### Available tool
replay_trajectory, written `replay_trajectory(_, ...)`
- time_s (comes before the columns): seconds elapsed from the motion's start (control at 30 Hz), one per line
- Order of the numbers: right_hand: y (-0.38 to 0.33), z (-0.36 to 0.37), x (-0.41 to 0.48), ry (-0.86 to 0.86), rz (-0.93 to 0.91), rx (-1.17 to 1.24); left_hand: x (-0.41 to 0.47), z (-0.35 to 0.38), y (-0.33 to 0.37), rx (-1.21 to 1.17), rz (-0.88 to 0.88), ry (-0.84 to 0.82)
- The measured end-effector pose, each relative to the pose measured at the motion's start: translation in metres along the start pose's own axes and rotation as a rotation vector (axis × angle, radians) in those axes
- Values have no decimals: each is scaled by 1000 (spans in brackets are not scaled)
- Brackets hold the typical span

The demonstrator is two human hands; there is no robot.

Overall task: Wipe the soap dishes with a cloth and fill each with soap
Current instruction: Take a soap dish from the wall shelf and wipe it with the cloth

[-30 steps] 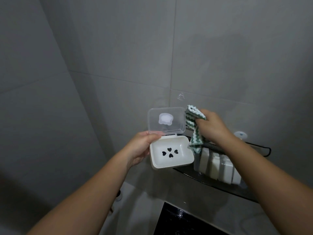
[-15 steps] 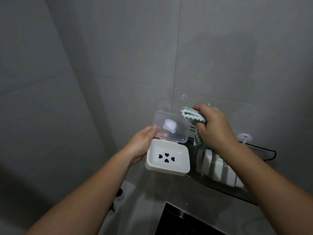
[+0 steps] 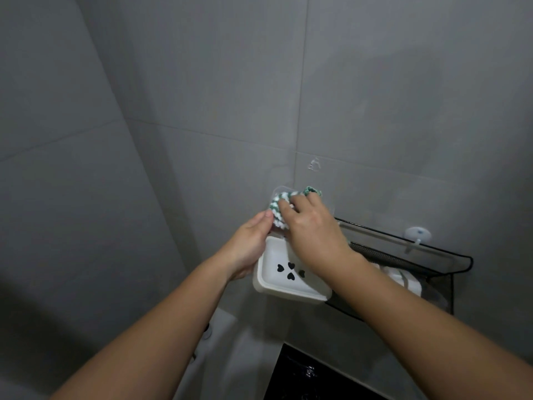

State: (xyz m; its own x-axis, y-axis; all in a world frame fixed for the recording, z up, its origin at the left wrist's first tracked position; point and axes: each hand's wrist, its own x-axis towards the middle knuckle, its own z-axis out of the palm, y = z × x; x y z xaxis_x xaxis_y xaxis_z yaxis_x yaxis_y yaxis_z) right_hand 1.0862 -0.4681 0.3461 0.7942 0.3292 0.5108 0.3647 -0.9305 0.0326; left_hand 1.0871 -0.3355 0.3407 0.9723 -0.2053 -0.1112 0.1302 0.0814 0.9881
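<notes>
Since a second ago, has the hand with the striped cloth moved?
Yes. The right hand carried the cloth leftward, away from the black wall shelf, and now presses it on the soap dish's clear lid.

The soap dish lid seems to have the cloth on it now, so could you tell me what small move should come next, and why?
Probably rub the cloth across the clear lid, then down into the white tray. The right hand presses the bunched cloth against the raised lid while the left hand steadies the soap dish; the tray, with its heart-shaped holes, lies uncovered and holds no soap.
</notes>
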Motion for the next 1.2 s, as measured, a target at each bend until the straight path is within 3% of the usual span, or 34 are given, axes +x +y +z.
replay_trajectory(0.27,1,-12,-1,-99,-174,107,0,-1,4,-77,29,77)
replay_trajectory(0.53,18,-20,-3,-175,-207,74,3,0,-1,-44,77,86)
replay_trajectory(1.0,45,-41,-20,-344,-307,-297,10,4,-5,14,83,3)
replay_trajectory(1.2,48,-46,-26,-378,-206,-396,10,-1,-6,41,79,-19)
